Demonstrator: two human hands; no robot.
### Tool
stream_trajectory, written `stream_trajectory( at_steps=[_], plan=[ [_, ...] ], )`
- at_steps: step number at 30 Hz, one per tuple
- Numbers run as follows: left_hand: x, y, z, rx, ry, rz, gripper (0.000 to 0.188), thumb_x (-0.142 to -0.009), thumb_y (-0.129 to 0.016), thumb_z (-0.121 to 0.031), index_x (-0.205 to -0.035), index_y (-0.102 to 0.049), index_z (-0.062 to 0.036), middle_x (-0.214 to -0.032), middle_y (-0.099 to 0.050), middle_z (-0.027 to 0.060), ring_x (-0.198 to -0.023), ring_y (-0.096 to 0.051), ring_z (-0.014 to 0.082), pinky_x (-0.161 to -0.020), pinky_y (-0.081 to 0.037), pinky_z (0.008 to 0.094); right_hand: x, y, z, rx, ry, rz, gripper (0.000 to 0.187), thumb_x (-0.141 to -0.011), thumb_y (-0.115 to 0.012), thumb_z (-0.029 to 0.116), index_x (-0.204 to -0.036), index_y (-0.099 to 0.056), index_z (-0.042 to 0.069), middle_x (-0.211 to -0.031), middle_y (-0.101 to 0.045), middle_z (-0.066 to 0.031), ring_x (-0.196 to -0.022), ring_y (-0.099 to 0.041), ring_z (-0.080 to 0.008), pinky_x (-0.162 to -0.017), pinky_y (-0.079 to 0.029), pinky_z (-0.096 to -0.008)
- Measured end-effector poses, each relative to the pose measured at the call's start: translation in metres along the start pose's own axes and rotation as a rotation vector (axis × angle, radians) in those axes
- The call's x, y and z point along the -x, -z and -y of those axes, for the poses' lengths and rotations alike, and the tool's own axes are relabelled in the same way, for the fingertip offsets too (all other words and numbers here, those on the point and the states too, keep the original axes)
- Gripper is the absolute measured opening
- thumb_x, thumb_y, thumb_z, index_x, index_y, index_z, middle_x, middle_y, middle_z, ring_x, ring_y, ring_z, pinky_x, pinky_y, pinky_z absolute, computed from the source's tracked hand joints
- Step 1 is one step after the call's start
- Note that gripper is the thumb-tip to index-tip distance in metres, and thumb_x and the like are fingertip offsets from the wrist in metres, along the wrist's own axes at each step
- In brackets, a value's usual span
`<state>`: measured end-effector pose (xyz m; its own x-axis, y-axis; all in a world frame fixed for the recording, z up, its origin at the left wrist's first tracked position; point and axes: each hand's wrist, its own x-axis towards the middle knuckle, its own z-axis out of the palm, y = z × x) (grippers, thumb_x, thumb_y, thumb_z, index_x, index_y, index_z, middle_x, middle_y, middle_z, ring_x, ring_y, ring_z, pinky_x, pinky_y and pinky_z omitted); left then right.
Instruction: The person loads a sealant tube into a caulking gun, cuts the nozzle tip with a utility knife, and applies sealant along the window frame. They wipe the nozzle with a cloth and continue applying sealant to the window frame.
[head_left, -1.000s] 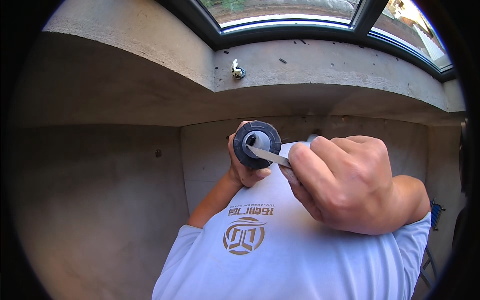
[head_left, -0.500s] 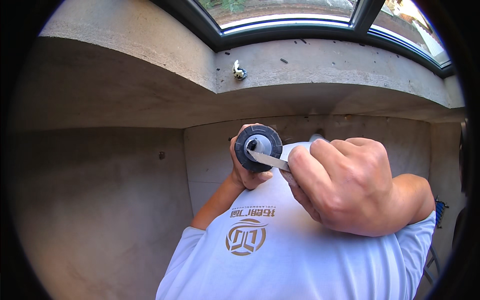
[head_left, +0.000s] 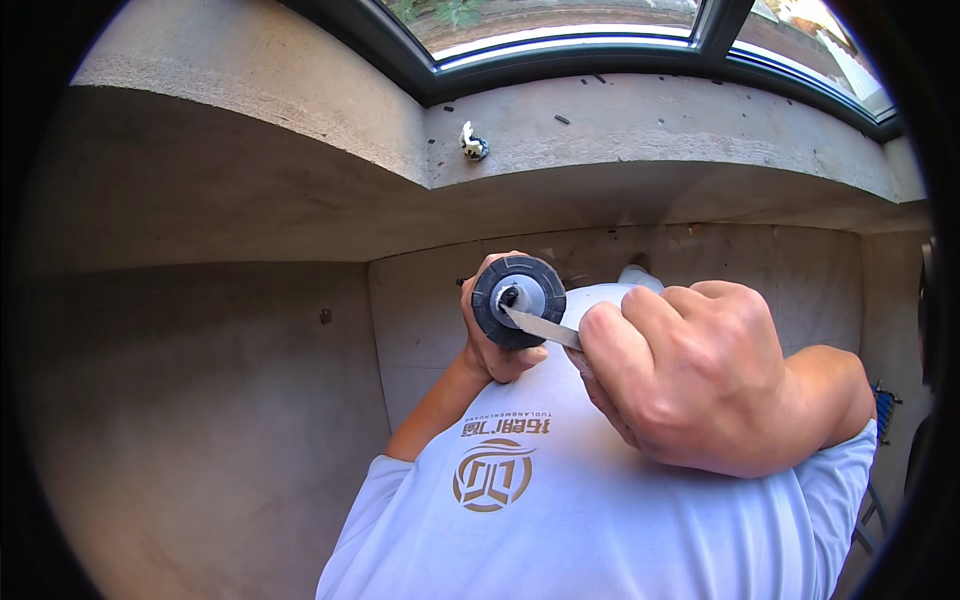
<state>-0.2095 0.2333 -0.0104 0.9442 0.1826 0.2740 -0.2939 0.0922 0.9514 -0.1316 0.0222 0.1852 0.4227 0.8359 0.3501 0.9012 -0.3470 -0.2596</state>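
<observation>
My left hand [head_left: 490, 350] is wrapped round a caulking gun, seen end-on from its dark ribbed front ring [head_left: 483, 325]. A pale nozzle [head_left: 535, 292] rises from the middle of the ring, with black paste [head_left: 509, 296] at its opening. In a closed grip my right hand [head_left: 690, 370] holds a knife by an end hidden under the fingers. Its flat grey blade [head_left: 543, 327] slants up to the left, and the pointed tip lies at the rim of the nozzle's opening. The gun's body is hidden behind the ring and hand.
Beyond my hands runs a concrete ledge [head_left: 640, 130] under a dark window frame [head_left: 580, 68]. A small crumpled black-and-white wad [head_left: 473, 143] and several dark scraps lie on it. Bare grey wall [head_left: 180, 400] stands at the left. A blue item [head_left: 884, 412] is at the far right.
The blade and the nozzle have shifted very slightly to the right in the picture, with the tip still at the nozzle's opening. Both grips look the same.
</observation>
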Motion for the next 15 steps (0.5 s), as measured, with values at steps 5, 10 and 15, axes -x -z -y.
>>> stream_trajectory(
  at_steps=[5,10,15],
  plan=[
    [-0.0009,-0.0011,-0.0037,-0.021,-0.013,0.017,0.088,-0.069,-0.088,-0.062,-0.117,-0.059,0.0062,-0.096,-0.072,0.0115,-0.081,-0.072,0.0202,-0.077,-0.059,0.0328,0.0012,0.0019,0.0002,-0.014,0.004,0.011,0.028,-0.077,-0.077,0.007,-0.071,-0.050,0.009,-0.057,-0.043,-0.0027,-0.043,-0.048,-0.0177,-0.041,-0.033,-0.0351],
    [-0.0016,-0.0008,-0.0059,-0.053,-0.002,0.020,0.088,-0.069,-0.087,-0.064,-0.115,-0.060,0.0054,-0.097,-0.072,0.0112,-0.080,-0.071,0.0202,-0.077,-0.058,0.0325,0.0016,0.0053,-0.0006,-0.017,0.014,0.055,0.028,-0.078,-0.076,0.008,-0.071,-0.049,0.009,-0.057,-0.044,-0.0030,-0.043,-0.048,-0.0177,-0.041,-0.033,-0.0351],
    [-0.0006,-0.0041,-0.0072,-0.021,0.006,-0.031,0.089,-0.069,-0.087,-0.066,-0.115,-0.060,0.0052,-0.097,-0.072,0.0114,-0.081,-0.071,0.0200,-0.077,-0.058,0.0325,0.0005,0.0069,-0.0022,-0.016,0.019,0.081,0.028,-0.079,-0.076,0.008,-0.071,-0.049,0.009,-0.057,-0.044,-0.0029,-0.043,-0.048,-0.0177,-0.041,-0.033,-0.0351]
  ],
)
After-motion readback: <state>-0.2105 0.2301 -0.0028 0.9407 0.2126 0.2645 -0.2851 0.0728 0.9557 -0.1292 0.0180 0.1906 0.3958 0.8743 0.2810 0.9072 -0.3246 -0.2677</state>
